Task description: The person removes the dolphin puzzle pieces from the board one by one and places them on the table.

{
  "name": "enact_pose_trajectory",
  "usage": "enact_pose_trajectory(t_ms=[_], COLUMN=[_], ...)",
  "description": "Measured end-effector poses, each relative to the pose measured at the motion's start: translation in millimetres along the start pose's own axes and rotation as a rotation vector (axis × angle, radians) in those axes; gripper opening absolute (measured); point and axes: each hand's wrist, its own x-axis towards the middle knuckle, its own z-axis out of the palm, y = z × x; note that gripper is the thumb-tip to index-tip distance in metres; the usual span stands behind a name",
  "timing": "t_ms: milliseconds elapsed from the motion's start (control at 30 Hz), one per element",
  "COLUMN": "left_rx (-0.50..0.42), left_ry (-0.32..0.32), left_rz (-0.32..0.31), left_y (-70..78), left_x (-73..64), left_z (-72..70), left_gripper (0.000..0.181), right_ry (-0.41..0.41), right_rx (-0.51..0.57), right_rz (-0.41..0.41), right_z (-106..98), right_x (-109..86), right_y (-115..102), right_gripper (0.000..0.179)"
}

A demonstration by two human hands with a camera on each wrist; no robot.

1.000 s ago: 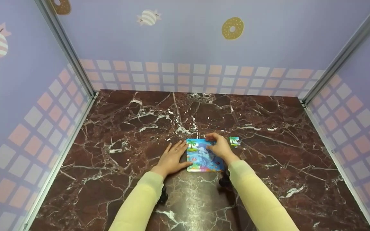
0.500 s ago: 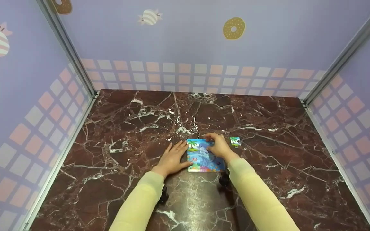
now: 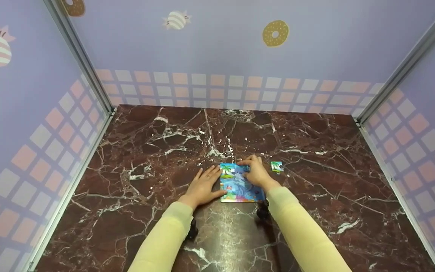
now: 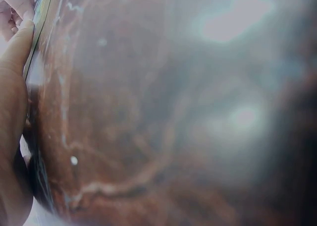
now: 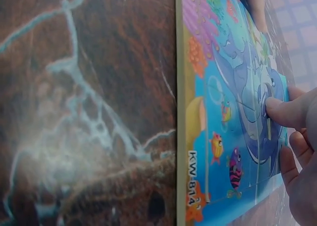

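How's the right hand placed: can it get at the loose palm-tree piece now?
Likely yes: the right hand is beside the loose piece with nothing visible between them, though it's occupied at the puzzle.

Blue dolphin-patterned puzzle board [image 5: 232, 129]

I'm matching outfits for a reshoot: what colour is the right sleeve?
The right sleeve is pale yellow, best seen in the head view.

Bright, even light washes the lavender walls [image 3: 221, 45] around me, with a glare streak on the marble desk [image 3: 228, 234] and shadow beside the right sleeve [image 3: 308, 230]. The left-wrist view is hazy, glare-spotted, dark rightward; the right-wrist view shows the jigsaw puzzle [image 5: 235, 117] sharper.
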Motion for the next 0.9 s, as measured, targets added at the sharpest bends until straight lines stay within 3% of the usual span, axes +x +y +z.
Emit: enact_pose_trajectory(t_ms=[500,900], left_rx=[-0.01,0.002], left_ry=[-0.015,-0.012], left_rz=[0.001,-0.011], left_y=[1.3,0.3], left_x=[-0.2,1.2], left_z=[-2.2,-0.6], left_gripper=[0.088,0.089], right_ry=[0.046,0.068], right_rx=[0.086,0.271], right_rz=[-0.036,-0.026], right_z=[1,-4], right_x=[-8.3,-10.2], right_y=[8,15], right_gripper=[0.041,0.033])
